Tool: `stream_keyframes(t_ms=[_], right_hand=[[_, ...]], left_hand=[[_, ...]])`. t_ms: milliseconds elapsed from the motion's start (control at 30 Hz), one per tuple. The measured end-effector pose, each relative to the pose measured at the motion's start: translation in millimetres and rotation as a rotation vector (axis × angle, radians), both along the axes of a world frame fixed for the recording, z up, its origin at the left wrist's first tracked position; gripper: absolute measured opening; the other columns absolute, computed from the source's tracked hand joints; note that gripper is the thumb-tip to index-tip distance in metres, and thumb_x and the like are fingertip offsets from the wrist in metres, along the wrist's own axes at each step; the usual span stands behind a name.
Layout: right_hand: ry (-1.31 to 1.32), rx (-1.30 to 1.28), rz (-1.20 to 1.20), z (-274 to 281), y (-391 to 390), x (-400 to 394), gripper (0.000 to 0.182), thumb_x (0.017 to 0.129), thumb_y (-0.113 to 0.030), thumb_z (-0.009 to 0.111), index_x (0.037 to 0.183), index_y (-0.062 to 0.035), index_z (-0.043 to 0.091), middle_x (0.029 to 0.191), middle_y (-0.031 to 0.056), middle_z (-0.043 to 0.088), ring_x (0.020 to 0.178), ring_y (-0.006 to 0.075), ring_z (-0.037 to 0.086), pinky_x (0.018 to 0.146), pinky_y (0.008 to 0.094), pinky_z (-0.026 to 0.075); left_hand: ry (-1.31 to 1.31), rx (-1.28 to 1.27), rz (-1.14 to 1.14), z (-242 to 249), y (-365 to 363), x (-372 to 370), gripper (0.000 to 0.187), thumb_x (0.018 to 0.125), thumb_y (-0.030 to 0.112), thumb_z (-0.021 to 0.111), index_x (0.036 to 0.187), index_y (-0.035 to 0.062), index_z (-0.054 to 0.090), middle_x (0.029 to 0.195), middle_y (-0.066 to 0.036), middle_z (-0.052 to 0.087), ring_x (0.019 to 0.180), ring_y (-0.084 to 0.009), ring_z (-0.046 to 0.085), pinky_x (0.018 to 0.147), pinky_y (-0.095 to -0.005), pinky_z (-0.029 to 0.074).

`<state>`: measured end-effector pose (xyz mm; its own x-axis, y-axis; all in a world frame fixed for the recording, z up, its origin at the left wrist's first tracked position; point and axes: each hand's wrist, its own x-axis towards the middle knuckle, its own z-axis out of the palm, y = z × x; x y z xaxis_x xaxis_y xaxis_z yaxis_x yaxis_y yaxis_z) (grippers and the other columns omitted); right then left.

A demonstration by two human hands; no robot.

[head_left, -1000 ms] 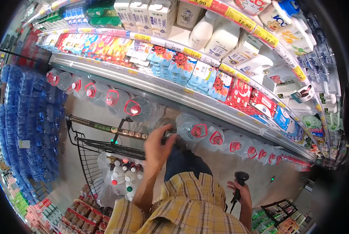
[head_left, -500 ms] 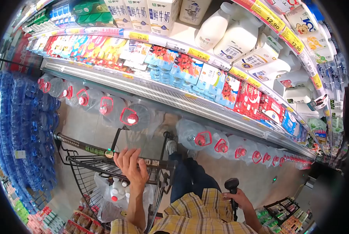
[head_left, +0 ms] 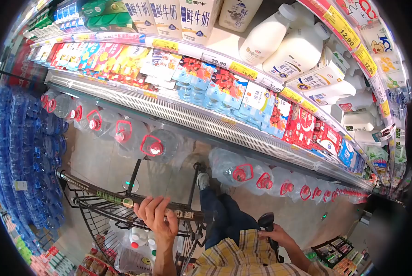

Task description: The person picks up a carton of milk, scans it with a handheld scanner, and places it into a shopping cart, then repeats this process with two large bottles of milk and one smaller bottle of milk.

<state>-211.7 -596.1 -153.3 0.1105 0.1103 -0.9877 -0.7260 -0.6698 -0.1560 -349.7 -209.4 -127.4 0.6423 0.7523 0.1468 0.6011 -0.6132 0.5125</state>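
Note:
My left hand (head_left: 158,217) is wrapped over the dark handlebar (head_left: 99,194) of a black wire shopping cart (head_left: 93,225). In the cart, under that hand, lies a clear plastic bag (head_left: 131,261) with several white bottles (head_left: 140,235), one with a red cap. My right hand (head_left: 279,237) is closed around a black handheld device with a rounded head (head_left: 266,221), held upright beside my yellow plaid shirt (head_left: 231,248). The device's lower part runs down past my fingers.
A chilled shelf with milk cartons (head_left: 199,20), white milk jugs (head_left: 298,48) and yogurt packs (head_left: 224,89) spans the front. Large water bottles with red handles (head_left: 162,145) line the floor at its base. Stacked blue bottled water (head_left: 26,152) stands left; a goods rack (head_left: 339,253) sits lower right.
The view has shifted slightly, so the shelf milk appears larger and further right. My left hand stays on the handlebar and my right hand keeps the black device, now slightly further left in view.

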Motion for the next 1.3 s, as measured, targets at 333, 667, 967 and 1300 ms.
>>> stream_keyframes(t_ms=[333,667,967,1300], right_hand=[[-0.009,0.011,0.016,1,21,18,0.035,0.078,-0.014,0.072,0.105,-0.0016,0.054,0.086,0.0053,0.061,0.078,0.0156,0.06,0.069,0.0305,0.05],[-0.141,0.063,0.144,11,24,30,0.037,0.078,-0.019,0.073,0.105,-0.0029,0.054,0.084,0.0057,0.065,0.078,0.0172,0.066,0.058,0.0275,0.047],[-0.105,0.119,0.144,10,29,24,0.029,0.079,-0.018,0.073,0.098,-0.0043,0.056,0.081,0.003,0.062,0.071,0.013,0.062,0.058,0.0265,0.046],[-0.206,0.233,0.139,24,3,15,0.038,0.079,-0.016,0.073,0.104,-0.0029,0.048,0.084,0.0075,0.061,0.079,0.0212,0.067,0.058,0.0292,0.048]], left_hand=[[-0.207,0.056,0.0,-5,-4,-13,0.022,0.079,0.009,0.055,0.1,0.0063,0.062,0.103,-0.008,0.057,0.108,-0.0269,0.047,0.101,-0.0489,0.028],[-0.234,0.132,0.995,-26,-48,-149,0.027,0.094,0.015,0.049,0.114,-0.0048,0.049,0.111,-0.018,0.05,0.103,-0.0277,0.049,0.09,-0.0388,0.038],[0.165,-0.412,1.168,-200,-137,-345,0.043,0.091,0.023,0.054,0.122,-0.0059,0.047,0.111,-0.02,0.056,0.095,-0.0287,0.056,0.082,-0.0382,0.044],[0.03,-1.126,1.223,-230,-166,-320,0.072,0.08,0.021,0.067,0.135,-0.0039,0.029,0.106,-0.018,0.059,0.08,-0.0241,0.059,0.06,-0.0334,0.047]])
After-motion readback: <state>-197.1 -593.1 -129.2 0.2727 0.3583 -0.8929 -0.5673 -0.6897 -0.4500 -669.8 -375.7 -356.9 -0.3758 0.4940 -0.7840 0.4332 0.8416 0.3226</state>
